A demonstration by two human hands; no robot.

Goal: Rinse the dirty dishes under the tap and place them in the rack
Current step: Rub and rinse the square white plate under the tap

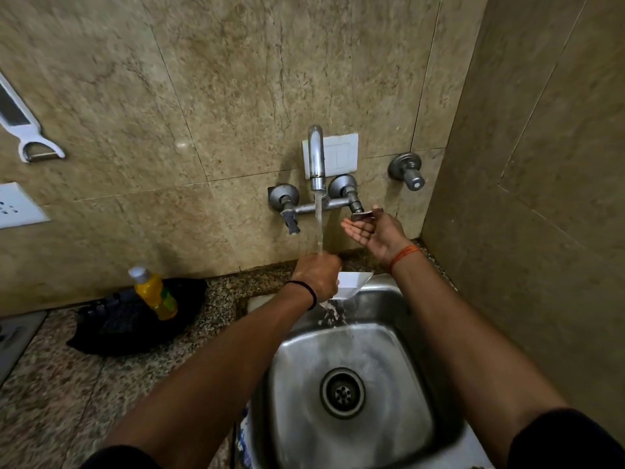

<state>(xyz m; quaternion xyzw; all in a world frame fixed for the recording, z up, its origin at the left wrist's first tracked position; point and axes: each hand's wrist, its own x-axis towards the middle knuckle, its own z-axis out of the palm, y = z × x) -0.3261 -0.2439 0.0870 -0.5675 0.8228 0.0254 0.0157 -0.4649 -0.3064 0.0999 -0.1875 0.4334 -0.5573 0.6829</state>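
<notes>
Water (319,228) is running from the wall tap (316,157) onto the left hand (318,274), which is gripping a white dish (351,284) with curled fingers above the sink's (399,299) back edge. The right hand (373,233) is resting, fingers straight and relaxed, against the tap's right handle (363,214).

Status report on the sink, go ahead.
Left hand grips white dish under running tap. Right hand open at tap handle. Rack not in view. Nothing blocking the sink.

yellow bottle (156,292), black cloth (111,328), wall peeler (25,125)
</notes>
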